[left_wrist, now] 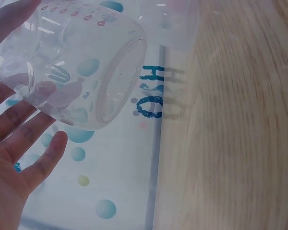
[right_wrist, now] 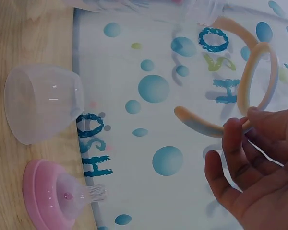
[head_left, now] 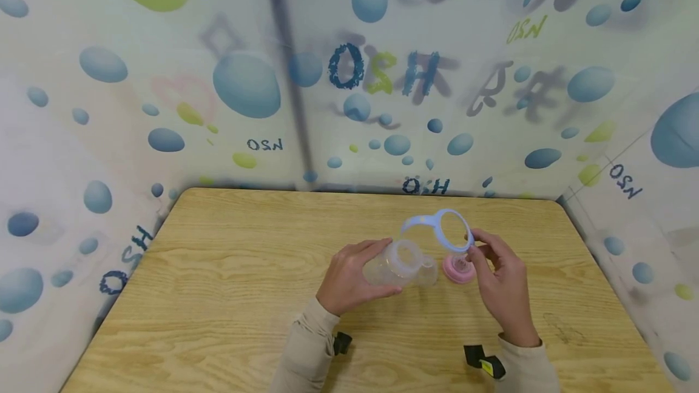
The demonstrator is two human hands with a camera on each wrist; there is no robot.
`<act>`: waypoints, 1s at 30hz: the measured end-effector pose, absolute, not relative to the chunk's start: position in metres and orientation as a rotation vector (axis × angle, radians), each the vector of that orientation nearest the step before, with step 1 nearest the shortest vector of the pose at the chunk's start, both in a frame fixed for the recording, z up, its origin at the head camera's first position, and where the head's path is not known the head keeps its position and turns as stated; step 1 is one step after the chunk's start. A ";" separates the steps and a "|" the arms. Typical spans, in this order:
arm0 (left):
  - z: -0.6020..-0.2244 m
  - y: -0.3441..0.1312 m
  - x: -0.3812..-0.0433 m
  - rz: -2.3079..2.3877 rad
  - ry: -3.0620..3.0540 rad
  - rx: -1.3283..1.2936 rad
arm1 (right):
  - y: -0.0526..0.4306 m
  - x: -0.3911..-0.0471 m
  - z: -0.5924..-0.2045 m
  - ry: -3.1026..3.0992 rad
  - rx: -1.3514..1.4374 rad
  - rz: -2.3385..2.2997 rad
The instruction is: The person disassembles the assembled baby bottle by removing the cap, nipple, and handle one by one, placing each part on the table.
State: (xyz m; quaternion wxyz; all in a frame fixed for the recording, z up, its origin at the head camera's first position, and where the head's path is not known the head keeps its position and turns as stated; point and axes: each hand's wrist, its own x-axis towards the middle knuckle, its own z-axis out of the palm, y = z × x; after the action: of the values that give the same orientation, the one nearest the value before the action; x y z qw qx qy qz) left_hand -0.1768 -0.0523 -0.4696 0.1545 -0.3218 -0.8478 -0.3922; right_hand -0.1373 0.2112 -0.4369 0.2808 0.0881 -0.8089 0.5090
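Observation:
My left hand [head_left: 349, 272] grips a clear plastic baby bottle [head_left: 382, 270], tilted with its open mouth toward the right. In the left wrist view, red measuring marks run along the bottle's side. Between thumb and fingers, my right hand [head_left: 498, 281] pinches a light-blue bottle handle [head_left: 435, 220], a ring with curved grips, raised over the table. It looks orange-tinted in the right wrist view. A translucent dome cap [right_wrist: 45, 103] stands on the table right beside the bottle. Below the handle sits a pink collar [right_wrist: 43, 196] with a clear nipple pointing up.
The wood-grain table [head_left: 218, 302] bears these parts right of its middle. A patterned wall sheet [head_left: 338, 126] with blue spots and letters rises behind its back edge, and similar sheets flank both sides. Black straps [head_left: 483, 361] hang at the wrists.

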 end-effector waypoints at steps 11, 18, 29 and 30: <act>-0.471 -0.054 -0.178 -1.137 -2.405 -0.917 | 0.210 -0.143 -0.448 -2.237 0.080 1.294; -0.471 -0.054 -0.178 -1.131 -2.410 -0.914 | 0.211 -0.147 -0.452 -2.280 0.048 1.239; -0.471 -0.055 -0.179 -1.136 -2.402 -0.913 | 0.207 -0.153 -0.458 -2.360 0.029 1.239; -0.471 -0.055 -0.179 -1.138 -2.400 -0.913 | 0.207 -0.154 -0.458 -2.366 0.028 1.234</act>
State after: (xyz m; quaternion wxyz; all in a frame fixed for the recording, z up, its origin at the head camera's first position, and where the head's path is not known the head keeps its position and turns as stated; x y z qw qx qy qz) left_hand -0.1789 -0.0554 -0.4710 0.1655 -0.3205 -0.8427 -0.3996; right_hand -0.1536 0.2073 -0.4580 0.2345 0.0100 -0.8618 0.4497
